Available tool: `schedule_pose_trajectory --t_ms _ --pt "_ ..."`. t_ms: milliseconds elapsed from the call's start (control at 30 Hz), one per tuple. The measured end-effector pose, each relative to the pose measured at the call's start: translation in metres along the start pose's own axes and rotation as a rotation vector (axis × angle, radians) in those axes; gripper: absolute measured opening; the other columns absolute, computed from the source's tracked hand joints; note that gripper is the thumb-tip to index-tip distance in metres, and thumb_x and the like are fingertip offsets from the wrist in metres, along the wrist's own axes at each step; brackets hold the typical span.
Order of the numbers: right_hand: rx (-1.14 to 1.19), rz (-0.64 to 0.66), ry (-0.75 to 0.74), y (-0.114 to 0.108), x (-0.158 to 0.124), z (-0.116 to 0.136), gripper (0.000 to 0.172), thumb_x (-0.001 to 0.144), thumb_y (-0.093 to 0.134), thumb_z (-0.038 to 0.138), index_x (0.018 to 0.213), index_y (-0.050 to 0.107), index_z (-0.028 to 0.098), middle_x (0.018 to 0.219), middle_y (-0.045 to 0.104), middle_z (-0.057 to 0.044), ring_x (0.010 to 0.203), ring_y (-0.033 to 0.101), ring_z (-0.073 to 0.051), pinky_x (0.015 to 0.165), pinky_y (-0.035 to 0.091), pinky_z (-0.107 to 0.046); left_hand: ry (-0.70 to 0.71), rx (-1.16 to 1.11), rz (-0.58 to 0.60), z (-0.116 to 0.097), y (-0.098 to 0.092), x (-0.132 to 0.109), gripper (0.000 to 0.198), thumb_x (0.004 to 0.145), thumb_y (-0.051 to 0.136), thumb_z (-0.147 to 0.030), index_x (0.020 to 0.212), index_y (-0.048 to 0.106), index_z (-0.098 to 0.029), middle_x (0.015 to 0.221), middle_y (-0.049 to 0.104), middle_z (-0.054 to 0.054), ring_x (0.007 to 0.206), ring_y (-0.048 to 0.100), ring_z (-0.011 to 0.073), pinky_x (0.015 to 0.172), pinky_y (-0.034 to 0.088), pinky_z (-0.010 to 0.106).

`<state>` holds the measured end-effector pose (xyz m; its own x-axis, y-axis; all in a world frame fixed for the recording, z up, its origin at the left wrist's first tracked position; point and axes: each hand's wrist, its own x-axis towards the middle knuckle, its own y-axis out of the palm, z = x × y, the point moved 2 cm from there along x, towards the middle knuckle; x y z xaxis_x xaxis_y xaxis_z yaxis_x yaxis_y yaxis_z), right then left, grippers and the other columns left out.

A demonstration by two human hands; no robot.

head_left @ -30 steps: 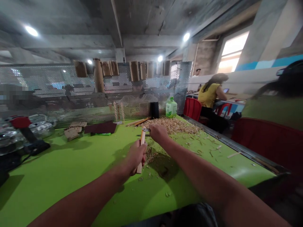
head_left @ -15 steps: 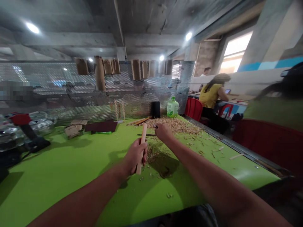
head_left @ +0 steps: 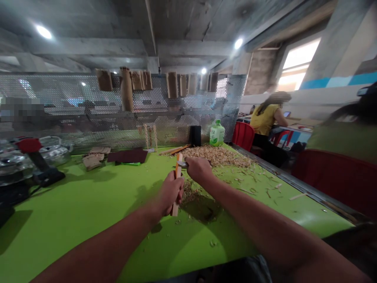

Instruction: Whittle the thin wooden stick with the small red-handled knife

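Note:
A pale wooden strip [head_left: 178, 169] with an orange-lit edge stands nearly upright, its top leaning slightly away, and my left hand [head_left: 172, 192] is wrapped round its lower half. My right hand [head_left: 199, 169] is closed on the handle of a knife, whose metal blade [head_left: 182, 163] touches or crosses the strip near its top. The handle is mostly hidden in the fist. Beneath the hands, small shavings [head_left: 191, 192] lie on the green tabletop [head_left: 103, 208].
Behind my right hand spreads a heap of shavings [head_left: 224, 155], with a green bottle [head_left: 217, 133] and a black box [head_left: 196, 136] beyond. A red-and-black power tool [head_left: 35, 157] lies left. A metal mesh panel [head_left: 159, 114] borders the back; a person in yellow [head_left: 265, 118] sits right.
My right hand has moved left with the knife, bringing the blade to the upper part of the strip. My left hand still holds the strip, which has turned slightly. The view has shifted a little.

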<state>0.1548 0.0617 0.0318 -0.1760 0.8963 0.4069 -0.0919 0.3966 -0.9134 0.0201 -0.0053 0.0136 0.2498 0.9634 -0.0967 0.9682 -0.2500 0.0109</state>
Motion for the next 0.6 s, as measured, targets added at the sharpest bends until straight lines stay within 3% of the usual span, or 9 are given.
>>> schedule_pose_trajectory --t_ms 600 --pt "0.013 -0.06 0.01 0.007 0.019 -0.013 0.031 0.093 0.04 0.022 0.1 0.069 0.019 0.096 0.072 -0.011 0.09 0.066 -0.021 0.074 0.042 -0.028 -0.075 0.093 -0.06 -0.01 0.007 -0.014 0.007 0.092 0.046 -0.027 0.095 0.044 -0.021 0.055 0.042 -0.008 0.039 0.034 0.0068 0.038 0.03 0.018"
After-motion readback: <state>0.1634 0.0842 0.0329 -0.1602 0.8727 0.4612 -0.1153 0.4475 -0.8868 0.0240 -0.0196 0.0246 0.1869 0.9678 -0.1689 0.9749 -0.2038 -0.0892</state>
